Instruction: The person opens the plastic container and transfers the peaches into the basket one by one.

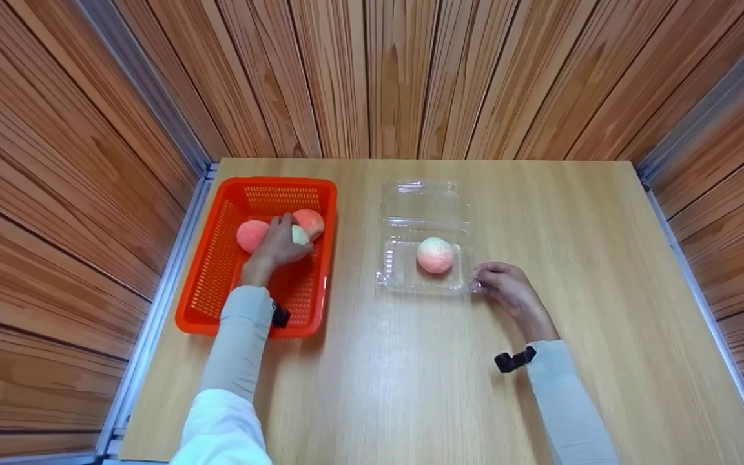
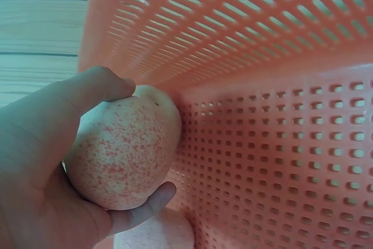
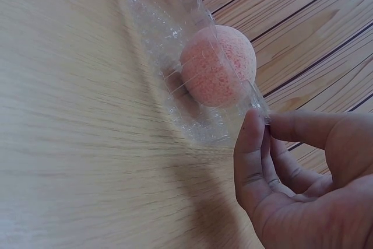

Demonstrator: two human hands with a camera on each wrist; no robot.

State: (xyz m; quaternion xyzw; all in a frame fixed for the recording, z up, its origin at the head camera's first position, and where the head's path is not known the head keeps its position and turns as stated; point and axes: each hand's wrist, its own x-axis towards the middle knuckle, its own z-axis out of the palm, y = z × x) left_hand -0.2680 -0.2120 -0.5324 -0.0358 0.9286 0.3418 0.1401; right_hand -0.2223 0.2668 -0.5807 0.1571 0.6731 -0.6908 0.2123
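Inside the red basket [image 1: 186, 316], my left hand [image 1: 275, 247] grips a pale, pink-speckled peach [image 2: 125, 150], with thumb and fingers curled round its sides. Two pinker peaches lie by that hand, one to its left [image 1: 251, 235] and another just beyond it [image 1: 309, 223]. To the right of the basket, a clear plastic clamshell box [image 1: 403, 266] lies with its lid folded back. One peach [image 1: 435, 256], white above and pink below, sits in its base. My right hand [image 1: 513, 294] pinches the box's near right corner, thumb against fingertips, as the right wrist view shows closely.
Everything stands on a light wooden table [image 1: 385, 387]. Wood-panelled walls [image 1: 398, 77] rise behind it and at both sides, with metal rails [image 1: 152, 349] along the side edges. The basket has tall, slotted walls. Small black wrist cameras [image 1: 513, 360] stick out from the sleeves.
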